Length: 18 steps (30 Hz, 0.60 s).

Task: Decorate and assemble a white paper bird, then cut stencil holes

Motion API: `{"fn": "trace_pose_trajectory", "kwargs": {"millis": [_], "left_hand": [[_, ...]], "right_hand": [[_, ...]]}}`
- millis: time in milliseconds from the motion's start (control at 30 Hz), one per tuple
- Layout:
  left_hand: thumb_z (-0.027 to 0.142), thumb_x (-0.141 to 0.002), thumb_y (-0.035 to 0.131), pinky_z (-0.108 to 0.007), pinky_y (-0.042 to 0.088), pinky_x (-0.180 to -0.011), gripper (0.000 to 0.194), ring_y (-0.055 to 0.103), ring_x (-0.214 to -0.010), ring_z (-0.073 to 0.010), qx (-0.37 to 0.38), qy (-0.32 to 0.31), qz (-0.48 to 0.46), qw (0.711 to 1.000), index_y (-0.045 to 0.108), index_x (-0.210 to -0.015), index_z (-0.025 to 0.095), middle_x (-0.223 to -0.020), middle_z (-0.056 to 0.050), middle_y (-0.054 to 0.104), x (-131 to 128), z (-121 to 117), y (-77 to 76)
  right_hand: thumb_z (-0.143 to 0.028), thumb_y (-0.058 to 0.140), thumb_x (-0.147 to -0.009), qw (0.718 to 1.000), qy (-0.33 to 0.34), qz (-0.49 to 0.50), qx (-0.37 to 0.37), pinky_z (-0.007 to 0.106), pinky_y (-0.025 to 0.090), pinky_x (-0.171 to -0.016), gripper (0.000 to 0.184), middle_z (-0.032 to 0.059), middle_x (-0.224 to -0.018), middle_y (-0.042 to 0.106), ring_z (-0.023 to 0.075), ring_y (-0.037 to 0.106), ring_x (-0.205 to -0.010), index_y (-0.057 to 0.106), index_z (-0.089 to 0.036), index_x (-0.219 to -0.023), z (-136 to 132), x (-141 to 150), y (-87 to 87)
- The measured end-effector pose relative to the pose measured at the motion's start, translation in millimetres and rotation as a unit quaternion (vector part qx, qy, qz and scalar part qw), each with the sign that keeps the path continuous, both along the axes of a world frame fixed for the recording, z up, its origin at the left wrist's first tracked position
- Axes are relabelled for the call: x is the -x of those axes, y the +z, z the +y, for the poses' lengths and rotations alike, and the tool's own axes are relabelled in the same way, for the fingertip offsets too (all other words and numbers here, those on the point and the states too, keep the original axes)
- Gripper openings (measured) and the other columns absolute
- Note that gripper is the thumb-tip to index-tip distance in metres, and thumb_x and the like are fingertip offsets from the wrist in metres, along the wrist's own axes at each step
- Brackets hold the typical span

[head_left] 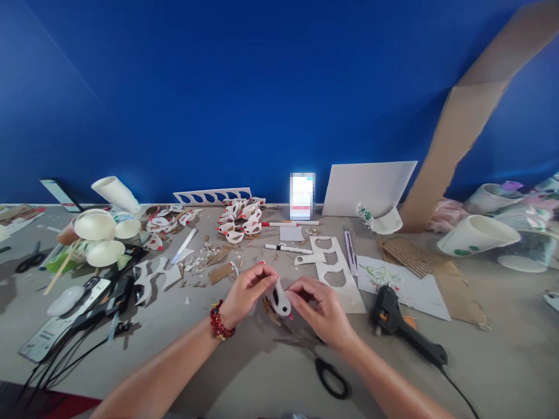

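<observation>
My left hand [251, 291], with a red bead bracelet at its wrist, pinches a small white paper bird [279, 299] by its upper end. The bird has a black eye spot, a dark wing mark and a red beak, and is tilted with its head towards me. From the other side, my right hand [321, 305] has thumb and forefinger pinched together at the bird's edge near the head. Black-handled scissors [332, 378] lie beneath my right hand, their blades partly in shadow. Brown cardboard shows under the bird.
Finished birds [240, 218] cluster at the back. A white card with cut-outs [334, 267] lies beyond my right hand. To the right rest a black glue gun [406, 329] and a drawing [393, 276]. Paper cups [94, 224], a power strip [87, 314] and cables crowd the left. Scraps [213, 256] litter the middle.
</observation>
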<state>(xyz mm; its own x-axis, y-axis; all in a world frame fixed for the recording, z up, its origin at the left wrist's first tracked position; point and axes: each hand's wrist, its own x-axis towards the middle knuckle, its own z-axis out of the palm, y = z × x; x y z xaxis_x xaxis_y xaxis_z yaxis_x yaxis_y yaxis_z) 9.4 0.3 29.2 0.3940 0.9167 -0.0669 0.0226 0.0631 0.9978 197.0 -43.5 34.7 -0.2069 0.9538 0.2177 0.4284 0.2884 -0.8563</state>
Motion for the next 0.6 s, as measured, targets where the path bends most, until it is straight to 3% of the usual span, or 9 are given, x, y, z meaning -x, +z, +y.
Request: {"fn": "trace_pose_trajectory", "kwargs": {"millis": [67,167,333,500,600], "left_hand": [[0.038,-0.081,0.066,-0.020,0.037,-0.064,0.024,0.046,-0.067,-0.0101,0.044,-0.009,-0.041,0.998,0.063,-0.078,0.015,-0.071,0.001,0.052,-0.7,0.5,-2.1],[0.040,-0.076,0.071,-0.019,0.036,-0.061,0.027,0.045,-0.063,-0.0088,0.114,-0.028,-0.098,0.988,0.062,-0.076,0.015,-0.069,0.002,0.051,-0.8,1.1,-5.0],[0.040,-0.073,0.075,-0.020,0.039,-0.063,0.028,0.052,-0.066,-0.0097,0.182,-0.069,-0.134,0.972,0.062,-0.076,0.015,-0.072,0.001,0.057,-0.3,-0.5,-3.5],[0.038,-0.070,0.077,-0.021,0.040,-0.059,0.027,0.054,-0.061,-0.0095,0.213,-0.104,-0.125,0.963,0.063,-0.074,0.015,-0.068,0.001,0.058,-2.0,-2.0,-3.3],[0.039,-0.074,0.074,-0.024,0.044,-0.067,0.026,0.060,-0.070,-0.0135,0.181,-0.098,-0.099,0.973,0.067,-0.083,0.015,-0.076,-0.002,0.065,-0.1,2.9,-4.3]], "right_hand": [[-0.025,0.054,-0.091,0.999,-0.008,0.026,-0.023,0.026,0.044,-0.064,0.010,0.0018,-0.078,0.061,0.0147,0.056,-0.068,0.063,-0.021,-0.090,0.3,-2.8,-0.5],[-0.020,0.053,-0.089,0.996,0.025,0.051,-0.070,0.026,0.048,-0.066,0.016,0.0056,-0.095,0.060,0.0154,0.057,-0.075,0.062,-0.023,-0.103,1.7,-6.1,-1.5],[-0.016,0.050,-0.090,0.992,0.100,0.018,-0.077,0.026,0.051,-0.071,0.020,0.0081,-0.110,0.055,0.0162,0.059,-0.086,0.062,-0.025,-0.102,2.9,-6.2,0.5],[-0.018,0.056,-0.087,0.989,0.118,-0.032,-0.086,0.032,0.048,-0.086,0.014,0.0075,-0.110,0.057,0.0199,0.057,-0.099,0.065,-0.026,-0.096,3.6,-8.2,6.4],[-0.017,0.058,-0.084,0.990,0.125,-0.040,-0.059,0.028,0.049,-0.077,0.011,0.0064,-0.107,0.059,0.0184,0.059,-0.092,0.065,-0.024,-0.089,5.7,-12.6,10.1]]}}
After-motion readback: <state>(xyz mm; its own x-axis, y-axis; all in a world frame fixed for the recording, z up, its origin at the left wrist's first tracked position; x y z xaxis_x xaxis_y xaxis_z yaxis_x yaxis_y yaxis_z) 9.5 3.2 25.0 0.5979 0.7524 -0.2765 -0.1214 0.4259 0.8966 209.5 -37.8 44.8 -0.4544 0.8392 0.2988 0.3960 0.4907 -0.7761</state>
